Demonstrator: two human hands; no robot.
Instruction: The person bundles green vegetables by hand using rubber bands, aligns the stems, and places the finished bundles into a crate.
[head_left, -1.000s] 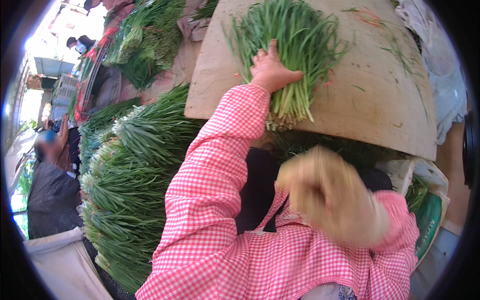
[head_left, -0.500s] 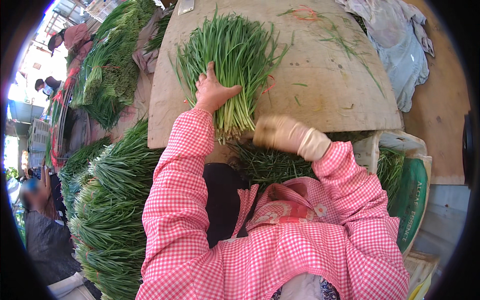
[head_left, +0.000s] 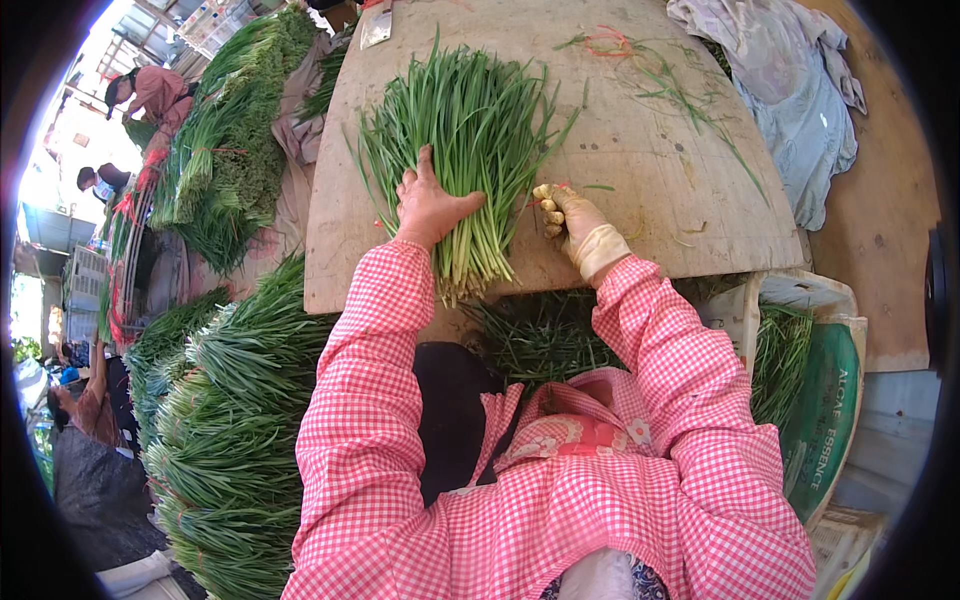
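Observation:
A thick bunch of green chives (head_left: 460, 130) lies on the wooden board, leaf tips pointing away and pale cut ends toward me near the front edge. My left hand (head_left: 431, 203), bare, lies on its stalks with the thumb and forefinger spread apart. Just right of the bunch is my right hand (head_left: 575, 222), in a tan glove, its fingers curled closed. A bit of red string (head_left: 563, 185) shows at those fingers; most of it is hidden by the hand and stalks.
The wooden board (head_left: 650, 220) bears stray leaves and red string (head_left: 608, 40) at its far side. Stacked chive bundles (head_left: 240, 400) stand left. A crate (head_left: 745, 310) with greens is at right, beneath crumpled cloth (head_left: 790, 110). Other people (head_left: 160, 90) are at far left.
My right hand has moved up and rightward from the cut ends, out of its blur, to beside the bunch where the red string was. My left hand stays on the chives.

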